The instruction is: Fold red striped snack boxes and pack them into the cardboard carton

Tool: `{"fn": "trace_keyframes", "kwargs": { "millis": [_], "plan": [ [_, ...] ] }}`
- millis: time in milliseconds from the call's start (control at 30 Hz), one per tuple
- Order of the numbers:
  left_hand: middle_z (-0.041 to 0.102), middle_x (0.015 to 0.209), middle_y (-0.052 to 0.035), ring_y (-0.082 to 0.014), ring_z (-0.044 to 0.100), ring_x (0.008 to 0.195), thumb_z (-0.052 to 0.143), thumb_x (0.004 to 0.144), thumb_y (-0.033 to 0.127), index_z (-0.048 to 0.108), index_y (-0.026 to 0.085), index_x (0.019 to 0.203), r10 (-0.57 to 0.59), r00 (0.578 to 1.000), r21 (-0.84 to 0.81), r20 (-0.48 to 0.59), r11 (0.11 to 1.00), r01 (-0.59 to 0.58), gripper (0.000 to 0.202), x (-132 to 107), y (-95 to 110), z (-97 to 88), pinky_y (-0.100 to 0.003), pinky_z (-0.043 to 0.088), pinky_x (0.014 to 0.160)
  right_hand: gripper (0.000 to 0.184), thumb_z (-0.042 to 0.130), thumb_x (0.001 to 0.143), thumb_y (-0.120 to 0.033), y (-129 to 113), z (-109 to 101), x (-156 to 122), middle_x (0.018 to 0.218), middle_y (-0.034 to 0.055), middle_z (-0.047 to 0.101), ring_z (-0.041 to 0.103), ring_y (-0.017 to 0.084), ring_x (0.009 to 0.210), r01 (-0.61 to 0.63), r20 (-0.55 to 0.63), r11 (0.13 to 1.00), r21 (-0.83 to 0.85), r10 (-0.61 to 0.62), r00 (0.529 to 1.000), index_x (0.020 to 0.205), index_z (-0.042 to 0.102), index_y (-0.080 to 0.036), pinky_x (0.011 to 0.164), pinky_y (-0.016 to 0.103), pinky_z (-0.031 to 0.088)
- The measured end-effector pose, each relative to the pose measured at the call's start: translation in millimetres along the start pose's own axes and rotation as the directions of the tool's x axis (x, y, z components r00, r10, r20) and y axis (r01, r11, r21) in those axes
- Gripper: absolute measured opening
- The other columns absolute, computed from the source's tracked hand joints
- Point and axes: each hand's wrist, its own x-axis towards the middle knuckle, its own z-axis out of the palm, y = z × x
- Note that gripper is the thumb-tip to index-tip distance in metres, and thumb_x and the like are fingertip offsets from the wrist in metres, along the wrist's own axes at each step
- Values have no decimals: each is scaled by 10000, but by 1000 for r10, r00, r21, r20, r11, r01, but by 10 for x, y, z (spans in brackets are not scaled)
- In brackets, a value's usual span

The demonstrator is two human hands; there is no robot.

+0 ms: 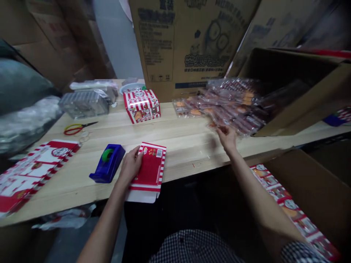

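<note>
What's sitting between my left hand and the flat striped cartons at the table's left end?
In the head view, a blue tape dispenser sits on the table between your left hand and the flat striped cartons.

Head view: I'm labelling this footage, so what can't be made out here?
In the head view:
Right hand: blur obscures its exact grip on the packets.
Red carton: left hand covers part.
Striped carton, far left: cut off by picture edge.
Barcode: too small to read.

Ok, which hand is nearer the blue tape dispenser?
Left. The left hand is close beside the blue tape dispenser, on the red carton; the right hand is much farther off, at the clear packets.
</note>
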Motion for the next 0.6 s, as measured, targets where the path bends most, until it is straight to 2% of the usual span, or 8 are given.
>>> {"fn": "trace_keyframes", "kwargs": {
  "millis": [100, 200, 300, 400, 500, 600],
  "plan": [
    [609, 1362, -200, -363, 530, 1303, 533, 869, 439, 613, 103, 1284, 97, 994, 155, -43, 984, -89, 540, -74, -56, 26, -536, 363, 1124, 345, 550, 915, -246, 299, -62, 207, 1152, 242, 697, 653, 331, 1091, -89, 6, 969, -230, 92, 996, 1178, 662, -54, 941, 461, 488],
    [541, 1436, -187, -333, 507, 1335, 504, 916, 450, 576, 131, 1334, 149, 985, 168, -85, 977, -133, 532, -248, 21, -12, -512, 378, 1131, 350, 649, 888, -247, 419, 47, 284, 1188, 220, 683, 632, 318, 1127, -54, 83, 912, -408, 96, 992, 1201, 662, -91, 962, 437, 476],
    [552, 1428, -146, -312, 523, 1320, 514, 935, 436, 611, 182, 1296, 186, 977, 135, -106, 976, -171, 452, -391, 218, -54, -494, 401, 1128, 341, 628, 950, -311, 376, 247, 430, 1260, 147, 643, 620, 268, 1147, 54, 184, 856, -513, 48, 982, 1241, 624, -133, 989, 453, 483],
    [568, 1414, -110, -291, 530, 1321, 526, 945, 399, 635, 219, 1274, 223, 974, 73, -49, 973, -219, 390, -486, 402, -70, -473, 409, 1136, 329, 626, 966, -355, 269, 403, 623, 1240, 105, 637, 638, 251, 1100, 118, 257, 797, -593, 48, 965, 1218, 619, -144, 948, 480, 525],
    [576, 1414, -77, -271, 538, 1321, 524, 954, 353, 646, 257, 1274, 241, 970, 9, 36, 970, -242, 356, -572, 471, -92, -451, 411, 1143, 325, 634, 963, -342, 164, 459, 738, 1243, 102, 632, 643, 246, 1081, 163, 295, 743, -649, 48, 954, 1226, 613, -153, 917, 463, 547],
    [597, 1398, -67, -270, 546, 1313, 540, 947, 333, 657, 266, 1262, 224, 973, -21, 48, 974, -224, 343, -652, 465, -132, -453, 410, 1144, 335, 635, 962, -346, 61, 449, 745, 1245, 104, 629, 645, 243, 1072, 211, 316, 698, -684, 23, 949, 1234, 608, -152, 910, 458, 550]
  ]
}}
